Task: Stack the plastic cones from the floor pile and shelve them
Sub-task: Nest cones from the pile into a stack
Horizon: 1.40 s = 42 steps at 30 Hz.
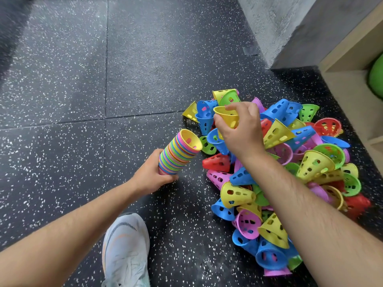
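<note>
Both bare forearms reach in from the lower edge, and between them a pale sports shoe (126, 249) stands flat on the black speckled floor (72, 90). The left hand (154, 176) is wrapped round the lower end of a stack (179, 153) of nested cones in many colours, with the fingers curled about it. The stack's long axis is tilted. It runs from the hand up and to the right, and the wide open mouth of the top cone, a yellow one, faces up toward the pile. Its narrow end is hidden in the grip, so I cannot tell whether it touches the floor. Most of its length juts clear beyond the fingers.

The right hand (241, 131) is raised over the far left part of the pile (290, 166), wrist bent, with its back towards me. It pinches a single yellow cone (224, 119), thumb on the left side and fingertips over the upper rim. This cone lies roughly sideways, its open mouth turned up and left toward the stack and its narrow tip tucked toward the palm. Cone and stack are near each other but apart.

The pile is loose perforated cones in yellow, blue, green, red and pink, pointing every way. It sprawls on the floor by the foot of a pale wooden shelf unit (350, 65) at the right edge, where a green ball (376, 77) shows in one compartment. A grey concrete wall (275, 27) rises behind.
</note>
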Available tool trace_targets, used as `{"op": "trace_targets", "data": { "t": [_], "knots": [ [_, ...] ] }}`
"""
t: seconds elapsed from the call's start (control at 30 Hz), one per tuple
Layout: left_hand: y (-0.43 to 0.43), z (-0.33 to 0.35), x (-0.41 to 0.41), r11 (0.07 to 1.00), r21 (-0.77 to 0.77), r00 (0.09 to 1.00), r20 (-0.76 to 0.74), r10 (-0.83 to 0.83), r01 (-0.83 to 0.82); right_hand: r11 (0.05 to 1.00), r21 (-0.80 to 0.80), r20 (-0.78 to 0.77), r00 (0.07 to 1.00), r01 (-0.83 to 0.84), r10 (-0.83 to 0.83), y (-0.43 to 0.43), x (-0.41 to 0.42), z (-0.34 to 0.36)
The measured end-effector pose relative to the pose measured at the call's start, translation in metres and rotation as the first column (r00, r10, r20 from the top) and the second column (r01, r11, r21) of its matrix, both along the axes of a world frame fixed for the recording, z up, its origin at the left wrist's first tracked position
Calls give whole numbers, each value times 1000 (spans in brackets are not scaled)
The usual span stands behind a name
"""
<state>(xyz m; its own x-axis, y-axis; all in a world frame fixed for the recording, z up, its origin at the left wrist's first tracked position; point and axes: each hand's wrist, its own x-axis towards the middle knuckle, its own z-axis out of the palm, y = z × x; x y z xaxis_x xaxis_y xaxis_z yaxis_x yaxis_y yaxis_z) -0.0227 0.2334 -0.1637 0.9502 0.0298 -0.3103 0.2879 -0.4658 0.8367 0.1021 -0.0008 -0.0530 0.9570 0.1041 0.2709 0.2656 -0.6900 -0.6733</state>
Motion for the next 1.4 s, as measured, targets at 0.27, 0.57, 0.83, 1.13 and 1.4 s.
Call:
{"op": "trace_targets", "data": {
  "t": [0.27, 0.57, 0.83, 1.13, 1.4],
  "knots": [
    [-1, 1, 0, 1000, 22, 1000, 4, -10, 10, 991, 114, -109, 990, -72, 84, 24, -45, -9],
    [1, -2, -3, 1000, -8, 1000, 10, -3, 3, 963, 45, -333, 904, -267, 266, 35, -72, -21],
    [4, -7, -7, 996, -61, 998, 3, 61, -61, 979, 83, -407, 890, -188, 205, 32, -50, -35],
    [10, -10, -10, 991, -72, 993, -6, 115, -115, 728, -380, -555, 770, -571, 314, 53, -37, -79],
    [12, -11, -10, 985, -90, 990, -18, 143, -144, 751, -355, -566, 767, -557, 301, 63, -46, -90]
  ]
}}
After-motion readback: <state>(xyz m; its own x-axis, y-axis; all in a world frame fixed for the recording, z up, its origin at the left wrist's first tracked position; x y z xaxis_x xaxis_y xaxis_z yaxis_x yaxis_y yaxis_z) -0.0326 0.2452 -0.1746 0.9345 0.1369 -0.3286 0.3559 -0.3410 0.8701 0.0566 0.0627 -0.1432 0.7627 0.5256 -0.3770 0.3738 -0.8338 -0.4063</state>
